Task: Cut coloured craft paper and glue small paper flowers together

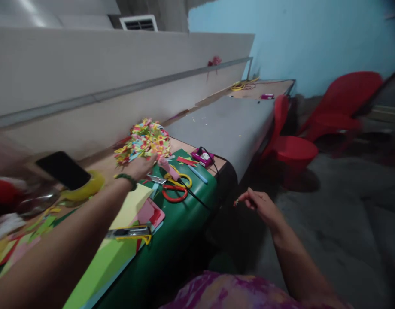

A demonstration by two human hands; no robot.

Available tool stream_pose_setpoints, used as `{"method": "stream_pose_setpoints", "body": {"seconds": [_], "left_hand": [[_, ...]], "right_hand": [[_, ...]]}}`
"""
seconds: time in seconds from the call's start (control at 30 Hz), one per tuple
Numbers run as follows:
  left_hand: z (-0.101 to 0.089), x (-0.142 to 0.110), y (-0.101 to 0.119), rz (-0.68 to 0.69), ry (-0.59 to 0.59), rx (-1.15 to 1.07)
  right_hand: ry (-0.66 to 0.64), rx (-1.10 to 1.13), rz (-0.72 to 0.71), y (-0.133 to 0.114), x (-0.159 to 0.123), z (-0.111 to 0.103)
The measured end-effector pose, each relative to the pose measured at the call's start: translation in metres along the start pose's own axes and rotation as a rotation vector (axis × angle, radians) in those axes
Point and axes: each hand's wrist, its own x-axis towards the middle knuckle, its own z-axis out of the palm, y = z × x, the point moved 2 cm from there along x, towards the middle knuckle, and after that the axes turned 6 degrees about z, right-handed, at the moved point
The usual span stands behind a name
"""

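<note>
My left hand [140,166] reaches across the green mat [181,219] and touches the near side of a heap of small colourful paper flowers [145,141]; its fingers are curled and partly hidden by the heap. A green bracelet [126,179] sits on that wrist. My right hand [260,205] hangs off the table's edge over the floor, fingers pinched on a tiny object I cannot make out. Orange-handled scissors [174,193] and yellow-handled scissors [181,179] lie just right of my left hand.
Coloured paper sheets [129,206], a utility knife [129,233], a pink glue gun [170,168], a magenta device with a cable [203,156] and a blue pen [197,174] lie on the mat. A phone [62,169] rests on a yellow tape roll. Red chairs [290,146] stand to the right.
</note>
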Motion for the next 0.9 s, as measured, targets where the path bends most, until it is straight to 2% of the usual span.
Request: {"method": "stream_pose_setpoints", "body": {"seconds": [0.07, 0.13, 0.2, 0.27, 0.37, 0.47, 0.6, 0.8, 0.9], "left_hand": [[-0.006, -0.018, 0.005, 0.168, 0.094, 0.280], [0.000, -0.048, 0.015, 0.330, 0.165, 0.283], [0.019, -0.085, 0.028, 0.452, 0.074, 0.090], [0.045, -0.121, 0.042, 0.516, -0.077, -0.101], [0.077, -0.153, 0.054, 0.552, -0.241, -0.299], [0.089, -0.162, 0.056, 0.518, -0.342, -0.436], [0.086, -0.161, 0.054, 0.553, -0.379, -0.408], [0.088, -0.162, 0.056, 0.541, -0.495, -0.455], [0.092, -0.163, 0.055, 0.524, -0.528, -0.523]], "right_hand": [[-0.007, 0.100, -0.017, -0.010, -0.006, 0.004], [-0.030, 0.174, -0.044, -0.019, -0.013, 0.010], [-0.077, 0.215, -0.073, -0.028, -0.020, 0.019], [-0.141, 0.241, -0.111, -0.036, -0.027, 0.030], [-0.247, 0.261, -0.196, -0.048, -0.037, 0.045], [-0.344, 0.232, -0.270, -0.055, -0.044, 0.054], [-0.380, 0.207, -0.318, -0.058, -0.047, 0.052], [-0.354, 0.244, -0.315, -0.056, -0.054, 0.051], [-0.282, 0.292, -0.270, -0.056, -0.057, 0.051]]}}
